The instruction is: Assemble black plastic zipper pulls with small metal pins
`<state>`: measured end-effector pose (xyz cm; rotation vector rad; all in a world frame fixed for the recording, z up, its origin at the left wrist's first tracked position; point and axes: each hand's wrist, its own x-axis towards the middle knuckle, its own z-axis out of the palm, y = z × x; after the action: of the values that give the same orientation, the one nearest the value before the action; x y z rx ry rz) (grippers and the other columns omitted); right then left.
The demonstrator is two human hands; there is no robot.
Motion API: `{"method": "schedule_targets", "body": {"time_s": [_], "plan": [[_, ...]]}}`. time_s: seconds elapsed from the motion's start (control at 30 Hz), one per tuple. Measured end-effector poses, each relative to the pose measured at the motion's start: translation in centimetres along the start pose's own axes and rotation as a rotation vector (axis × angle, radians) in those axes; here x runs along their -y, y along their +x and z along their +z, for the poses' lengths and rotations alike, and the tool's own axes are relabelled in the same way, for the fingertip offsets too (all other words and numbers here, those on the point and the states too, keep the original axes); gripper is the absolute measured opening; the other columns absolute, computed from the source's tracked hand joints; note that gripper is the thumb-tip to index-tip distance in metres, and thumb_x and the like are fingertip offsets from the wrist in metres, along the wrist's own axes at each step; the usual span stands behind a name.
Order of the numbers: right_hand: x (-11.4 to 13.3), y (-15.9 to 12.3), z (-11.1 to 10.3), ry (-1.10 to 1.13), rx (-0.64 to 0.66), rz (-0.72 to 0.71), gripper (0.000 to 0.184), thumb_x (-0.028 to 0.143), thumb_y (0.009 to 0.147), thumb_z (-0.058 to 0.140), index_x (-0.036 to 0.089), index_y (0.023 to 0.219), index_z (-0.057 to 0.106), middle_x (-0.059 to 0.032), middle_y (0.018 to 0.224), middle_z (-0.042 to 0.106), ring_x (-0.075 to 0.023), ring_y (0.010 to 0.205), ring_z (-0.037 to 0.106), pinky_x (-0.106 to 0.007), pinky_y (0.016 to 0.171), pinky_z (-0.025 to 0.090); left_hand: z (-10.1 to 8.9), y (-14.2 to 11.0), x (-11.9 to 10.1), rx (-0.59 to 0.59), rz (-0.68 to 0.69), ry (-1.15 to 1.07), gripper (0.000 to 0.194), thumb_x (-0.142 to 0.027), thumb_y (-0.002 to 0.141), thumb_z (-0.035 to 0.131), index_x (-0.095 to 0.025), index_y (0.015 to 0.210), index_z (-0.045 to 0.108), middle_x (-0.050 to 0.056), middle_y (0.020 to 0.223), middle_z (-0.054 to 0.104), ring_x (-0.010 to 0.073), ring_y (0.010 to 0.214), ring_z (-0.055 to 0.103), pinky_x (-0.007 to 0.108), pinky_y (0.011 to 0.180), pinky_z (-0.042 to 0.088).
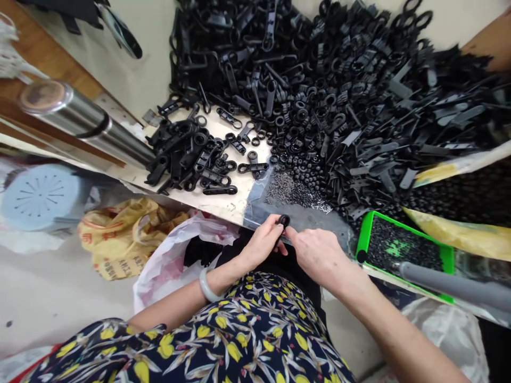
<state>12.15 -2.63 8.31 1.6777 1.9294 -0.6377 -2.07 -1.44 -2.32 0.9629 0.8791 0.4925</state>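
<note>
My left hand (264, 238) is closed around a black plastic part with a ring end (283, 219), held just off the table's front edge. Against that same part, the fingers of my right hand (315, 254) are pressed together; whether they pinch a smaller piece is hidden. On the table beyond my hands lie small grey pieces (281, 186), thin silvery pins (320, 206) and little black beads (307, 173). To the left sits a pile of black parts with ring ends (195, 154), like the one in my left hand.
A large heap of black plastic pieces (287, 80) covers the back of the table. At right stands a green tray (369, 234) of tiny black pieces. A metal post (91, 119) rises at left. Below hang a white bag (159, 266) and a yellow sack (115, 234); a blue stool (40, 197) stands left.
</note>
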Motion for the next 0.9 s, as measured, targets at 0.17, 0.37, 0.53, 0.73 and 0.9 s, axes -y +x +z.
{"method": "schedule_targets", "body": {"time_s": [0.17,0.37,0.53,0.73,0.9], "plan": [[0.3,-0.8,-0.2,0.029,-0.044,-0.045,0.030,0.019,0.103,0.045,0.015,0.127,0.063,-0.0150,0.094,0.079,-0.0236,0.088,0.080,-0.028,0.079,0.056,0.2,0.2,0.0,-0.073,0.148,0.187,0.033,-0.046,0.103,0.050,-0.020,0.124,0.053,-0.006,0.072,0.061,0.0064,0.042,0.053,0.018,0.044,0.038],[1.6,-2.2,0.8,0.083,-0.156,0.044,0.050,0.013,0.102,0.043,0.008,0.151,0.042,-0.0181,0.101,0.079,-0.0236,0.090,0.079,-0.028,0.077,0.057,-0.8,1.0,-1.7,-0.042,0.164,0.034,0.056,-0.047,0.095,0.065,-0.020,0.141,0.046,-0.009,0.065,0.056,0.0053,0.037,0.046,0.016,0.037,0.033],[2.0,-3.2,1.7,0.119,-0.284,0.098,0.059,0.011,0.102,0.040,0.009,0.160,0.032,-0.0172,0.104,0.077,-0.0232,0.081,0.078,-0.030,0.066,0.057,-0.4,1.0,-3.5,-0.043,0.239,0.104,0.069,-0.042,0.094,0.069,-0.023,0.152,0.038,-0.010,0.058,0.057,0.0073,0.036,0.049,0.015,0.037,0.036],[2.5,-4.3,3.7,0.119,-0.371,-0.029,0.060,0.008,0.098,0.043,0.008,0.158,0.037,-0.0119,0.093,0.076,-0.0219,0.071,0.073,-0.031,0.058,0.052,-2.6,2.2,-5.3,-0.323,0.399,0.231,0.051,-0.029,0.092,0.065,-0.018,0.139,0.050,-0.006,0.063,0.064,0.0067,0.033,0.046,0.017,0.035,0.036],[-3.3,-2.9,6.5,0.107,-0.442,0.088,0.047,0.011,0.103,0.040,0.022,0.147,0.055,-0.0105,0.108,0.072,-0.0194,0.087,0.069,-0.030,0.067,0.045,-6.5,1.5,-6.8,-0.613,0.595,0.307,0.045,-0.022,0.090,0.067,-0.018,0.133,0.055,-0.006,0.064,0.067,0.0069,0.034,0.049,0.016,0.035,0.038]]}}
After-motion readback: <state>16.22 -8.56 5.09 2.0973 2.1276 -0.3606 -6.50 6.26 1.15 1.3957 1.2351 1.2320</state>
